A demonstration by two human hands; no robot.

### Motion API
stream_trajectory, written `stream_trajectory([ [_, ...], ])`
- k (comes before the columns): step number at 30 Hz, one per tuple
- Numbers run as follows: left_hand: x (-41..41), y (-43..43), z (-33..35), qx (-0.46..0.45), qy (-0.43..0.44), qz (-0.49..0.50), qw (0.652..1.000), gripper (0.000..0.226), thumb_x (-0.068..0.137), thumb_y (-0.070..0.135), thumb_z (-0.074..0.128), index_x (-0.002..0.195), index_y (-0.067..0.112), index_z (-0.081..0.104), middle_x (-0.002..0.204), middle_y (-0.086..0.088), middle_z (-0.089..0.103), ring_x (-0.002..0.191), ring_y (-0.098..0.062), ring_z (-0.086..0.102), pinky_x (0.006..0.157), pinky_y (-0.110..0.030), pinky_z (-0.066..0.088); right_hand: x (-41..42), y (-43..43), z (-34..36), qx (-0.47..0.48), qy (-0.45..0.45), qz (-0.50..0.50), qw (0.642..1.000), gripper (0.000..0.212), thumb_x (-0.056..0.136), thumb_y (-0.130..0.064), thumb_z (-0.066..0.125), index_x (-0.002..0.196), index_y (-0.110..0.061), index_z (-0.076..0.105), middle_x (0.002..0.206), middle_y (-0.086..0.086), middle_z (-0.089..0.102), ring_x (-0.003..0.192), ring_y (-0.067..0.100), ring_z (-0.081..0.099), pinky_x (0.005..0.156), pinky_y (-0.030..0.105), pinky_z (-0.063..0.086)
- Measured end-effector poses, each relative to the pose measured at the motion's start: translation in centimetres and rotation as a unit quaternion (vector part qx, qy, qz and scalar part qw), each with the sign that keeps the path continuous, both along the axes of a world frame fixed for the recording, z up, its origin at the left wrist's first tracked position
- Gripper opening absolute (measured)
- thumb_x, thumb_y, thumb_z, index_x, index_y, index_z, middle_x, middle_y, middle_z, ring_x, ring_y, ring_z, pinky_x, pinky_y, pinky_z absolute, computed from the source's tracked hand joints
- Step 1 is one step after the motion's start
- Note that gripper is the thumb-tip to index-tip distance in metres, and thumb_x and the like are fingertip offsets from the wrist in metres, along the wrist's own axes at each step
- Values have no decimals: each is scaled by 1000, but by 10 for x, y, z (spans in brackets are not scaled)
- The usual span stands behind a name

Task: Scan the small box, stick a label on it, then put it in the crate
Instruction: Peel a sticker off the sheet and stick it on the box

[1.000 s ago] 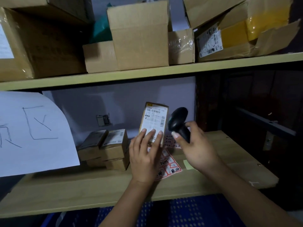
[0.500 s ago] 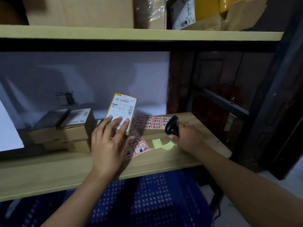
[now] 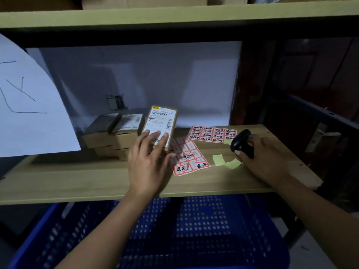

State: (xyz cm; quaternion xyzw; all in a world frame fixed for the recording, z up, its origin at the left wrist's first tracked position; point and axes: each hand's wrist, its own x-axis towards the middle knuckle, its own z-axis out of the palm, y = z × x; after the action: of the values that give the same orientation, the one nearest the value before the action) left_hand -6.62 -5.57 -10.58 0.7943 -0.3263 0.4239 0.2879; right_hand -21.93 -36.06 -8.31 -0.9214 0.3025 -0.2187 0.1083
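My left hand (image 3: 149, 158) holds a small brown box (image 3: 160, 123) upright above the wooden shelf (image 3: 77, 177), its white barcode label facing me. My right hand (image 3: 266, 154) rests on the shelf at the right, wrapped around a black handheld scanner (image 3: 240, 142). Two sheets of red-bordered labels lie between the hands: one sheet (image 3: 188, 156) just right of the box, another sheet (image 3: 212, 133) farther back. A blue perforated crate (image 3: 194, 230) stands below the shelf's front edge.
A stack of similar small boxes (image 3: 116, 133) sits left of the held box. Yellow backing scraps (image 3: 225, 162) lie near the scanner. A white paper sheet (image 3: 29, 105) hangs at the left. An upper shelf (image 3: 174, 14) spans the top; a dark metal rack (image 3: 310, 113) stands right.
My right hand has brought the scanner down from beside the box to the shelf at the right. The left hand still holds the box upright. My view has tilted downward.
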Motion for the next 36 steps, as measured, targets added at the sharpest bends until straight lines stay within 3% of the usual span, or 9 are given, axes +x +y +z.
stream_trajectory([
  [5,1,1,1,-1,3,6,1000,53,93,41,79,141,23,67,146,-5,63,144,-31,48,104,-48,43,1,-2,10,-2,-12,2,1000,61,87,-55,68,136,-24,50,125,11,65,99,33,69,75,41,58],
  [15,-1,3,2,-9,5,7,1000,52,93,42,76,141,22,67,145,-6,63,145,-31,48,107,-48,43,5,10,22,-38,-30,-16,999,62,86,-57,69,132,-15,58,127,16,63,116,36,59,86,45,56],
  [17,-2,4,1,-8,3,8,1000,52,94,42,76,141,22,67,145,-6,63,145,-31,48,107,-48,43,7,18,25,-83,-51,-26,995,57,88,-51,70,130,-14,62,124,18,63,114,39,57,87,45,51],
  [19,-4,4,1,-3,6,10,1000,52,94,42,76,141,21,67,145,-6,63,145,-31,48,107,-47,42,20,31,29,-134,-111,34,984,45,91,-42,71,126,-14,69,115,15,67,108,37,57,85,43,47],
  [21,-6,3,-1,4,13,12,1000,53,94,43,75,142,22,67,146,-6,63,144,-31,48,108,-48,42,45,48,32,-72,-116,180,974,29,95,-32,68,120,-19,75,106,6,70,102,28,57,83,39,45],
  [24,-8,2,-6,17,15,8,1000,53,94,44,74,142,22,66,145,-5,64,144,-30,48,108,-49,45,87,73,26,37,-4,299,954,25,98,-18,64,118,-25,78,106,-2,70,98,17,59,86,39,50],
  [30,-13,0,-9,38,-3,1,999,51,97,46,70,142,23,66,143,-4,65,142,-30,51,106,-46,48,123,84,16,82,90,315,941,26,92,-7,69,109,-24,81,120,0,74,110,20,67,98,43,56],
  [33,-13,0,-10,43,-6,0,999,51,96,46,71,142,24,66,143,-2,65,142,-30,51,106,-46,50,123,84,12,83,96,319,939,19,90,-6,69,95,-21,80,107,-3,74,106,20,68,90,34,54],
  [36,-14,0,-11,37,-5,-3,999,51,97,46,71,142,23,66,143,-2,65,142,-30,52,105,-47,50,121,83,8,112,94,305,941,16,96,-11,66,90,-25,71,101,-1,72,96,23,69,78,35,55],
])
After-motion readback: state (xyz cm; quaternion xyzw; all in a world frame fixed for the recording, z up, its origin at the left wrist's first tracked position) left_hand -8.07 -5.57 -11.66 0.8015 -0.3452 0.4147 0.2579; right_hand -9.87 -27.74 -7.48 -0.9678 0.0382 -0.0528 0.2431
